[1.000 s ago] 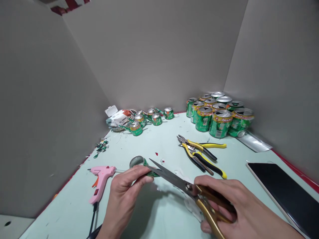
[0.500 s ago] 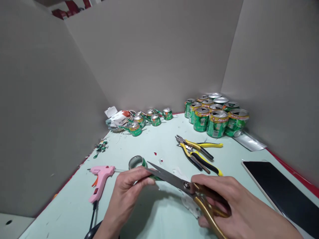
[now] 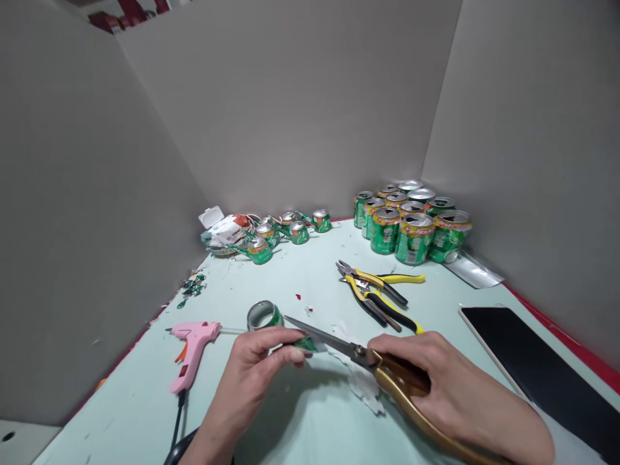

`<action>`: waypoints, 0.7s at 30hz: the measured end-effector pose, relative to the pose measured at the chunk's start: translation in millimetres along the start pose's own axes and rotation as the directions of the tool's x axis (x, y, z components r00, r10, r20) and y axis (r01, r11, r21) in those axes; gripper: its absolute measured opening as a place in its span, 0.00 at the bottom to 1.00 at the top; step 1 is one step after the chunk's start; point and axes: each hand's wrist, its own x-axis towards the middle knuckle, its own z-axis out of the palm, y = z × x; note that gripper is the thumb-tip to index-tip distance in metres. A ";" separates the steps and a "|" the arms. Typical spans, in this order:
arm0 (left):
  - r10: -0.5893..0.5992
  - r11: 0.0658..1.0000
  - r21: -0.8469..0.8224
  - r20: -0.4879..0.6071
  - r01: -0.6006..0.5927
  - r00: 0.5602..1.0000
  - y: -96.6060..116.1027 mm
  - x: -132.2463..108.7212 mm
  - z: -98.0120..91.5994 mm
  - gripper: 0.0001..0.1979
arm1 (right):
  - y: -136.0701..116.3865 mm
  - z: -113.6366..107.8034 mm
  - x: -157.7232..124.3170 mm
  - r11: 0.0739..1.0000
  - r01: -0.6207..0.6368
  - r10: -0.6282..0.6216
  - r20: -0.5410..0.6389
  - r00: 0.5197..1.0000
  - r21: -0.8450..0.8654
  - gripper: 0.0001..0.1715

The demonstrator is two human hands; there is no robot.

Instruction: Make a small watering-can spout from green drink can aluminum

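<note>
Between the thumb and fingers of my left hand (image 3: 264, 361) is a small piece of green can metal (image 3: 307, 345), its pointed end sticking out to the right. My right hand (image 3: 436, 381) grips brown-handled scissors (image 3: 339, 343) by their loops. The blades look closed and point left, just beside and behind the piece. Behind my left fingers stands a cut ring of green can (image 3: 264, 314), partly hidden by the hand. Crumpled white scraps (image 3: 365, 391) lie under the scissors.
A pink glue gun (image 3: 194, 352) lies left. Yellow-and-black pliers (image 3: 372, 284) rest ahead, with whole green cans (image 3: 416, 239) behind them. Small cut cans (image 3: 299, 232) and a white packet (image 3: 232, 229) sit at the back left. A dark-screened tablet (image 3: 533, 361) lies right.
The scissor blades have closed and come away from the green piece. More of the piece now shows past my left fingertips. The view has shifted slightly.
</note>
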 end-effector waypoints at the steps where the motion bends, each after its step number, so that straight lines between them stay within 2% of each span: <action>1: -0.021 0.999 -0.028 -0.006 0.021 1.000 -1.1 -0.8 -0.6 0.03 | 0.4 -2.0 1.3 1.000 -0.022 0.022 -0.006 1.000 -0.006 0.07; 4: -0.068 0.993 -0.102 -0.011 0.067 0.998 -3.8 -3.1 -2.4 0.05 | 4.8 -5.9 6.3 0.983 -0.177 0.172 -0.099 0.980 -0.041 0.08; 7: -0.063 0.990 -0.125 0.009 0.064 0.998 -5.2 -4.5 -2.5 0.06 | 14.1 -5.1 11.0 0.937 -0.334 0.299 -0.260 0.918 -0.099 0.12; 9: -0.071 0.987 -0.147 0.014 0.072 0.997 -5.3 -4.4 -1.3 0.06 | 22.1 -2.3 13.2 0.921 -0.361 0.299 -0.332 0.895 -0.143 0.14; 12: -0.061 0.988 -0.145 -0.035 0.055 0.998 -4.6 -3.0 1.7 0.06 | 32.2 2.8 16.3 0.889 -0.362 0.251 -0.362 0.898 -0.279 0.14; 15: 0.057 0.998 -0.034 -0.069 -0.059 0.996 -4.4 -1.8 4.8 0.04 | 35.2 7.9 20.4 0.825 -0.383 0.235 -0.364 0.901 -0.416 0.14; 21: 0.216 0.970 0.120 -0.019 -0.213 0.976 -5.6 -2.7 11.7 0.08 | 30.8 15.0 26.8 0.732 -0.409 0.193 -0.410 0.891 -0.544 0.14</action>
